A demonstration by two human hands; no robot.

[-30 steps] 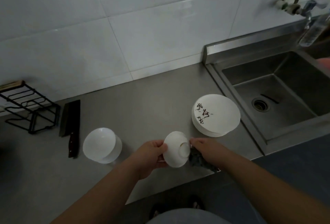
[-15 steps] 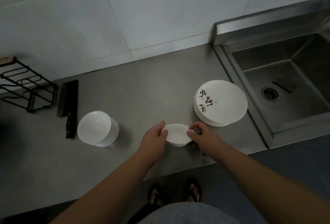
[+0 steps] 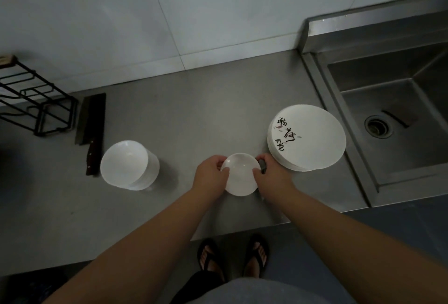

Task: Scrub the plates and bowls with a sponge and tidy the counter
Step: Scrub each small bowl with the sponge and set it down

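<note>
Gently, with left hand (image 3: 210, 175) and right hand (image 3: 272, 177) both pinching the bowl (image 3: 240, 175) by its rim, set it level on the counter (image 3: 194, 114), clear of the plates (image 3: 312, 139).

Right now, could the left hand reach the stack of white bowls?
Probably yes: only bare counter lies between the left hand and the stack of bowls, but its grip is on the small bowl.

The left hand (image 3: 210, 174) and right hand (image 3: 272, 175) grip an upright white bowl (image 3: 240, 176) by its rim above the steel counter (image 3: 194, 114). A plate stack (image 3: 312, 139) sits just right of it, and a bowl stack (image 3: 126, 164) and cleaver (image 3: 92, 122) lie to the left.
</note>
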